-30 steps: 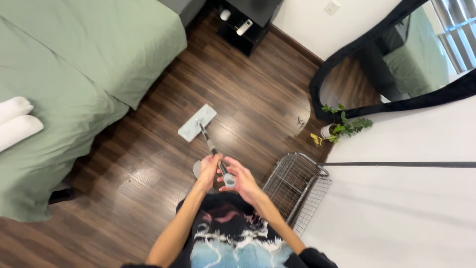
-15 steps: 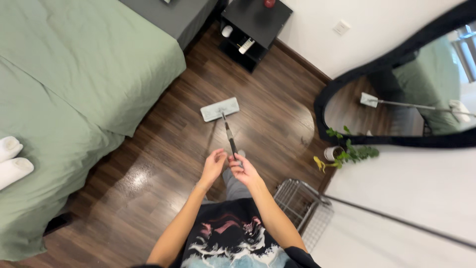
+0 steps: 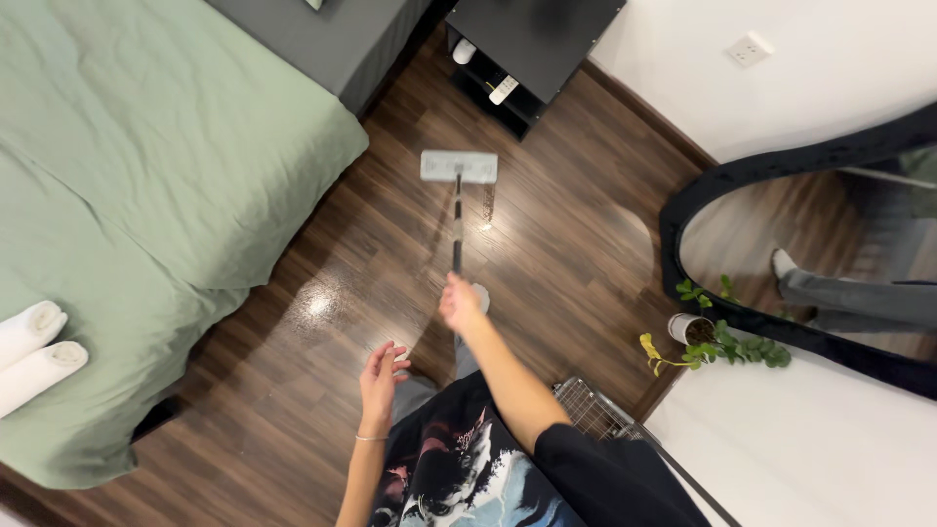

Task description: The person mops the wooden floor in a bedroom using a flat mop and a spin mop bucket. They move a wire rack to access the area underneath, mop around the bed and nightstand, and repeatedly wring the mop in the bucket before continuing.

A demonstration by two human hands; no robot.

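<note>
Mopping of the dark wood floor (image 3: 293, 390) is the work in hand, and by my reading it is mid-stroke with the mop pushed out to full reach. The right hand (image 3: 461, 303) is closed around the upper end of the flat mop's handle (image 3: 456, 226), arm stretched forward, while the pale rectangular mop head (image 3: 459, 166) lies flat on the boards close in front of the black nightstand (image 3: 532, 49), roughly between the corner of the green-covered bed (image 3: 146, 195) and the black-framed floor mirror (image 3: 810, 254) leaning at the white wall. The left hand (image 3: 381, 379) hangs free below and to the side, fingers spread and loosely curled, holding nothing and well apart from the handle. A wet sheen shows on the boards beside the bed's edge. A small potted plant (image 3: 708, 337) stands at the mirror's foot, a wire basket (image 3: 590, 410) sits near the person's right side, and two rolled white towels (image 3: 34, 351) rest on the bed's near end. I judge that any next stroke calls for care near the nightstand's base, and one-handed control of a long handle looks less steady than two.
</note>
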